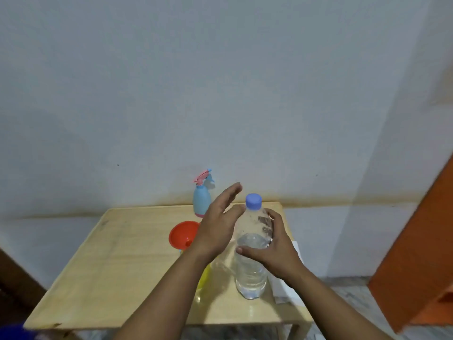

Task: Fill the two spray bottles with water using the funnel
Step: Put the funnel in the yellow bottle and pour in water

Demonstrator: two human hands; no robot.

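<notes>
A clear water bottle (250, 268) with a blue cap (254, 201) stands upright on the wooden table (117, 261), about two-thirds full. My right hand (272, 249) grips its upper body. My left hand (219, 224) hovers just left of the cap, fingers spread and holding nothing. An orange-red funnel (183, 235) sits atop a yellow spray bottle (204, 278), which my left forearm mostly hides. A blue spray bottle (202, 202) with a pink trigger head stands at the table's far edge.
A white sheet or cloth (285, 288) lies at the table's right edge. A pale wall rises right behind the table. An orange panel (421, 261) stands to the right, and a dark object sits at the lower left.
</notes>
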